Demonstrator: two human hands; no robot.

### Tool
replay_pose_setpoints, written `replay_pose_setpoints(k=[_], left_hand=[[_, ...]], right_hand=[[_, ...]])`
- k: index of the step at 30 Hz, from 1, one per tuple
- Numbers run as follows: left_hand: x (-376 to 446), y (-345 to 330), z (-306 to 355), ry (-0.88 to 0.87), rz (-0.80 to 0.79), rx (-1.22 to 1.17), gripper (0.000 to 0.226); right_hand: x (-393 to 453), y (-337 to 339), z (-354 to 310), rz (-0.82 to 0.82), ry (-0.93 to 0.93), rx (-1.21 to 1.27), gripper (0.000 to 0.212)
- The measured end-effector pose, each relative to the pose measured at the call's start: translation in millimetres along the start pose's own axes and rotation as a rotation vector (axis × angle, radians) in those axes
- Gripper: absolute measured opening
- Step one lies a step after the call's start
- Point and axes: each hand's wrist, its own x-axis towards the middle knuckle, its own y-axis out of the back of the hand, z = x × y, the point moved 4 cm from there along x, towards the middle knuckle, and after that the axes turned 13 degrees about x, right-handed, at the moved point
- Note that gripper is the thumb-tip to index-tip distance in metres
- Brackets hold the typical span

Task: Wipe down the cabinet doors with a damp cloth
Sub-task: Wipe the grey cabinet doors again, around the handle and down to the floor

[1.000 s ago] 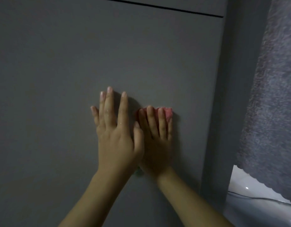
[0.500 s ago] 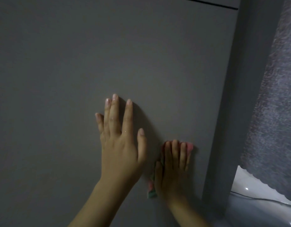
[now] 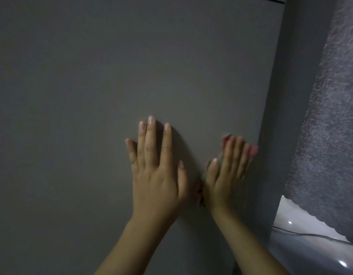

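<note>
Pressing flat against the grey cabinet door (image 3: 132, 66), the left hand (image 3: 157, 175) lies open with straight fingers and holds nothing. Just beside it, the right hand (image 3: 227, 175) presses the pink cloth (image 3: 254, 150) to the door with straight fingers, near the door's right edge.

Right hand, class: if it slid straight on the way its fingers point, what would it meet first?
The right hand, pressing the cloth, points up and slightly right. It would probably reach the cabinet door's right edge first.
</note>
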Motion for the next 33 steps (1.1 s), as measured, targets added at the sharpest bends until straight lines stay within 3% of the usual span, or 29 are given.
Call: replay_pose_setpoints(k=[2,3,8,13,17,19,22,23,28,31,33], left_hand=[[-5,-3,2,-0.016,-0.008,0.004,0.065],[-8,-5,4,-0.017,-0.019,0.003,0.066],[-12,-12,8,0.004,-0.04,0.008,0.068],[-19,-7,2,-0.002,-0.033,0.022,0.064],[-22,-9,4,0.005,-0.045,0.031,0.065],[-22,-9,3,0.009,-0.053,0.025,0.066],[-22,-9,1,0.0,-0.061,0.032,0.065],[-24,-8,-1,-0.002,-0.064,0.034,0.065],[-35,-4,-12,-0.001,-0.079,0.049,0.064],[-39,-2,-17,-0.016,-0.073,0.045,0.063],[-38,-2,-18,-0.022,-0.072,0.042,0.062]], right_hand=[[9,0,-2,0.119,-0.231,0.085,0.057],[10,-3,-11,0.125,-0.254,0.09,0.057],[-20,-15,-27,-0.155,0.26,-0.066,0.054],[-20,5,10,0.012,-0.052,0.055,0.053],[-12,1,-4,0.043,-0.154,0.071,0.056],[-16,-3,-15,-0.038,-0.051,0.032,0.058],[-57,-4,-13,-0.278,0.291,-0.061,0.056],[-70,-1,-4,-0.3,0.307,-0.064,0.055],[-42,2,6,-0.051,-0.085,0.029,0.057],[-9,-10,-25,0.004,-0.074,0.041,0.057],[-13,-18,-46,-0.039,0.032,-0.027,0.055]])
